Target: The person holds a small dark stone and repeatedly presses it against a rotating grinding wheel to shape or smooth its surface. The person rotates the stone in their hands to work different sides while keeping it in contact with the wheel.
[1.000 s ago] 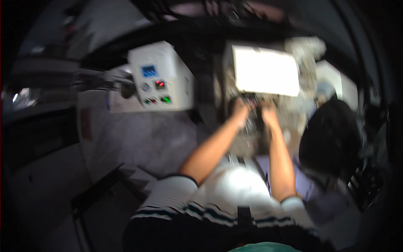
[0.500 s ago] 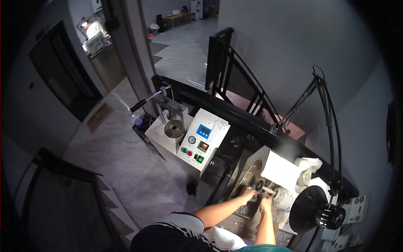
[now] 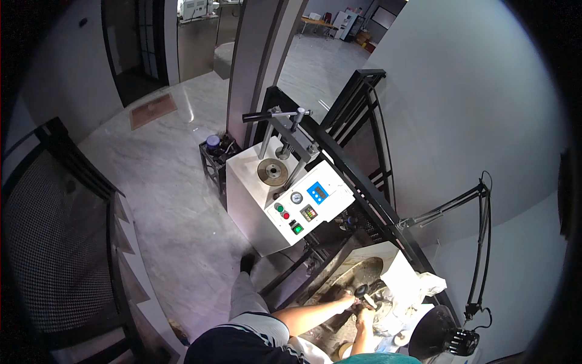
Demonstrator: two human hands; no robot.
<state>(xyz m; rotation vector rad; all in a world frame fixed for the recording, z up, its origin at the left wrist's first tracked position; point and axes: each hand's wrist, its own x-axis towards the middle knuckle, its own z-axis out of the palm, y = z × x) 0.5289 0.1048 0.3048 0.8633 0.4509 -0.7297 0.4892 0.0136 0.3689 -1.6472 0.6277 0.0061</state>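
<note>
My left hand (image 3: 347,301) reaches over the brightly lit, dirty work bench, its fingers closed. Close beside it, my right hand (image 3: 365,315) is also closed, with its fingertips almost meeting the left one's. What the fingers grip is too small and partly hidden to name. Just beyond them are a dark rounded piece (image 3: 362,290) and a short pale rod-like piece (image 3: 370,301); whether either is held I cannot tell. A white panel (image 3: 400,276) stands over the bench beyond my hands.
A white press machine (image 3: 248,182) with a gauge, buttons and lever stands left of the bench. The black lamp shade (image 3: 431,332) hangs at right, near my right forearm. Crumpled white plastic (image 3: 431,283) lies behind the panel. A black railing (image 3: 364,176) runs along the back.
The whole view has swung, so the press, bench and lamp sit differently in the picture. My hands stay close together at the bench, fingers closed as before.
</note>
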